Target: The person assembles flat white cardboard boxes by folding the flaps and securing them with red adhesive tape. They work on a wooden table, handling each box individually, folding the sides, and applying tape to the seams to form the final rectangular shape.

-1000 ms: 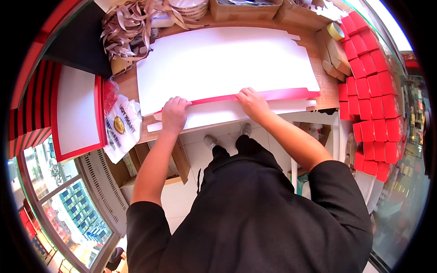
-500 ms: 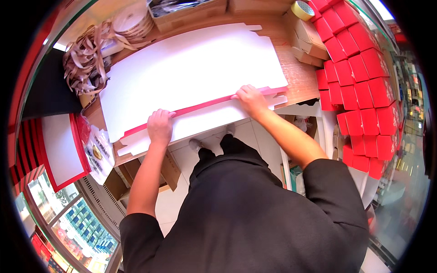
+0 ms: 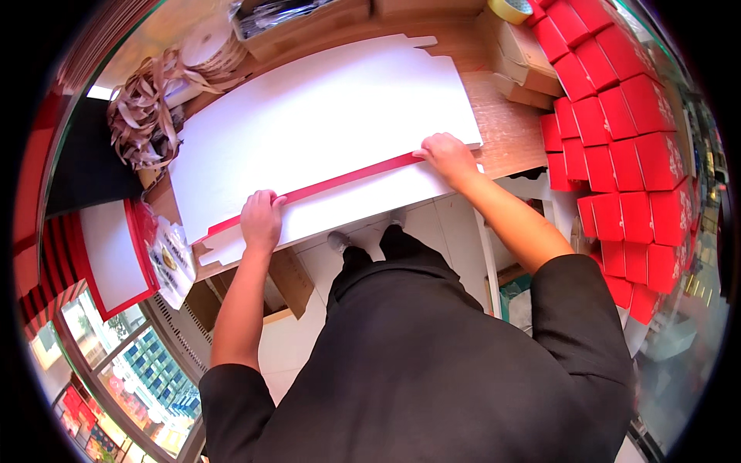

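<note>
A wide white cardboard sheet (image 3: 324,116) with notched tabs at its ends lies across the wooden table. A red strip (image 3: 347,175) runs along its near fold, and a white flap (image 3: 351,199) extends from there toward my body. Toward the left end, my left hand (image 3: 261,220) is closed over the folded edge, its thumb on the red strip. My right hand (image 3: 450,160) is closed on the same edge near the right end, its thumb pointing inward. The fingertips of both hands are partly hidden.
Stacked red boxes (image 3: 610,166) stand at the right, near brown cartons (image 3: 525,62) and a tape roll (image 3: 511,9). Tangled brown ribbon (image 3: 143,116) lies at the left, above a plastic bag (image 3: 171,262) and a red-bordered white panel (image 3: 116,247). An open carton (image 3: 305,35) stands behind.
My hands have slid farther apart along the folded edge, the right one outward toward the right end. The strip's right end now shows less beyond my right hand. The view has shifted slightly.
</note>
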The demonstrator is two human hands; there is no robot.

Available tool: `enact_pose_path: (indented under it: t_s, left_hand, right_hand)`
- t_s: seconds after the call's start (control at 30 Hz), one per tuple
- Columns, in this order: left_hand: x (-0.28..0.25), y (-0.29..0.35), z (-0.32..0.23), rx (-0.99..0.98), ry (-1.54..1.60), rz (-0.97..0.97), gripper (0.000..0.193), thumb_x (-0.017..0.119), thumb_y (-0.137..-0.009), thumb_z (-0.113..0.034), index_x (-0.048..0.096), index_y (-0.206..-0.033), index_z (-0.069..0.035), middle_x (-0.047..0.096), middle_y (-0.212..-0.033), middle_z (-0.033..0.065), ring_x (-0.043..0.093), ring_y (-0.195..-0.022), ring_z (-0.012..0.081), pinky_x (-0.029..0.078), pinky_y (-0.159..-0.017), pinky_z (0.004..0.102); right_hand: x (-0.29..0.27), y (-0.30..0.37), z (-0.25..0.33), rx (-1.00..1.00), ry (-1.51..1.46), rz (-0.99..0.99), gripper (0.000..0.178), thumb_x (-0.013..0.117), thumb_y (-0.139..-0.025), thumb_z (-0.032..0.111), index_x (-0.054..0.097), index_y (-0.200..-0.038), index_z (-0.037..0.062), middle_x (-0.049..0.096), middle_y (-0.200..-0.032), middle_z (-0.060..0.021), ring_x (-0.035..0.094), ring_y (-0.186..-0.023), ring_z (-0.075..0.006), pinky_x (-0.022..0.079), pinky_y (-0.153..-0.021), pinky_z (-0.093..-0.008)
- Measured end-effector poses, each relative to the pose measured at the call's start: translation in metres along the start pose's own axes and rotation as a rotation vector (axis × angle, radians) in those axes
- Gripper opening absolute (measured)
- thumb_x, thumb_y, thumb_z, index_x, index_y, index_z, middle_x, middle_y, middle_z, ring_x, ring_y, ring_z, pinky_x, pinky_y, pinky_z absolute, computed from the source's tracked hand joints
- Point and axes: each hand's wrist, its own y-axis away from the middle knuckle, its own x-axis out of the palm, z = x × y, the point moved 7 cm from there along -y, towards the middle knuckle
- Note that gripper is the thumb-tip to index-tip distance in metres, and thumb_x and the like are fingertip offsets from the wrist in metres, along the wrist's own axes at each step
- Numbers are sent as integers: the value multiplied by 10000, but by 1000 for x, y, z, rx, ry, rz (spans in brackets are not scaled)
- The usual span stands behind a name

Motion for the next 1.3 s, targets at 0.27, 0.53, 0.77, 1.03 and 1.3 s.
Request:
enact_pose_path:
  t_s: [0.27, 0.53, 0.77, 1.03, 1.3]
  left_hand:
    - [-4, -9, 6, -18, -332, 32, 642, 530, -893, -518, 424, -1388, -124, 294, -1488, 187, 245, -1392, 335, 179, -1119, 515]
    - [17, -4, 20, -71, -221, 139, 654, 443, -935, -505, 319, -1474, -157, 178, -1552, 178, 151, -1441, 326, 108, -1146, 533]
    - [18, -6, 46, -77, -120, 140, 616, 441, -949, -416, 315, -1474, -120, 192, -1554, 175, 170, -1442, 313, 104, -1152, 520]
    - [-11, 44, 134, -288, -234, 164, 585, 386, -982, -397, 286, -1485, -115, 168, -1574, 120, 147, -1454, 280, 95, -1155, 512]
    - [-13, 45, 133, -249, -257, 110, 593, 404, -975, -382, 268, -1493, -129, 186, -1569, 123, 162, -1449, 291, 116, -1149, 518]
  right_hand:
    - [-3, -20, 7, 134, 326, 140, 691, 743, -742, 374, 490, -1326, 104, 330, -1435, -202, 283, -1352, -361, 219, -1098, -528]
    - [50, -15, 198, -241, -138, 227, 533, 508, -906, 190, 390, -1389, -4, 330, -1479, -196, 254, -1413, -325, 150, -1151, -513]
    - [89, -16, 203, -203, -53, 302, 577, 383, -980, 365, 331, -1443, 25, 287, -1526, -143, 237, -1431, -248, 153, -1174, -417]
    - [20, 34, 54, 70, 156, 104, 472, 485, -945, 252, 471, -1364, 36, 413, -1454, -149, 368, -1362, -288, 260, -1130, -436]
    - [-9, 21, 66, 84, 117, -5, 343, 606, -867, 196, 600, -1187, 72, 557, -1254, -108, 488, -1213, -256, 329, -1079, -422]
